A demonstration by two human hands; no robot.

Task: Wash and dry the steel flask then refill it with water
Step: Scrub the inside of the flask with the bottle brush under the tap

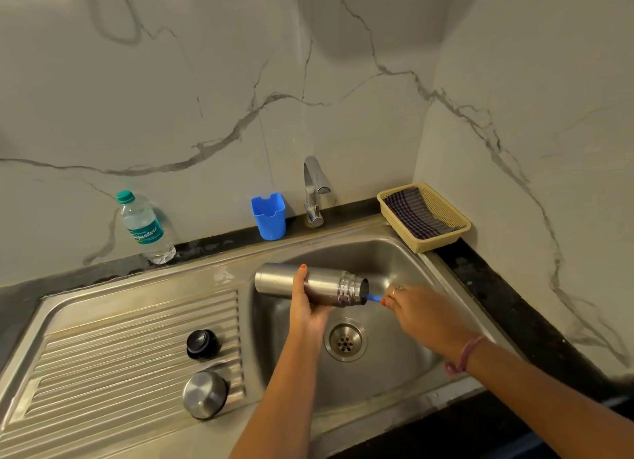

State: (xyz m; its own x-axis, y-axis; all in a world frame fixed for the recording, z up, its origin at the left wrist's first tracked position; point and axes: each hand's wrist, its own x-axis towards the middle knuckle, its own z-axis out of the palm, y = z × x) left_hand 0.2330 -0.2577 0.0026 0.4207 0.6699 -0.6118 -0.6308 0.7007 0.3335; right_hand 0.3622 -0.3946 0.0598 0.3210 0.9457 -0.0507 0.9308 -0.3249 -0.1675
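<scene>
The steel flask [319, 283] lies on its side over the sink basin [404, 256], its open threaded mouth pointing right. My left hand [307, 304] grips its body from below, thumb over the top. My right hand [417, 309] pinches a blue brush handle [373, 298] whose other end goes into the flask's mouth; the brush head is hidden inside. The flask's black stopper [201, 344] and steel cup lid [204, 394] stand on the ribbed drainboard [103, 355]. A plastic water bottle [145, 227] with a green cap stands on the counter at the back left.
A chrome tap [314, 191] rises behind the basin, no water running. A blue plastic holder [268, 216] stands left of it. A cream basket [449, 215] with a checked cloth [413, 211] sits at the back right corner. The drain [345, 342] is below the flask.
</scene>
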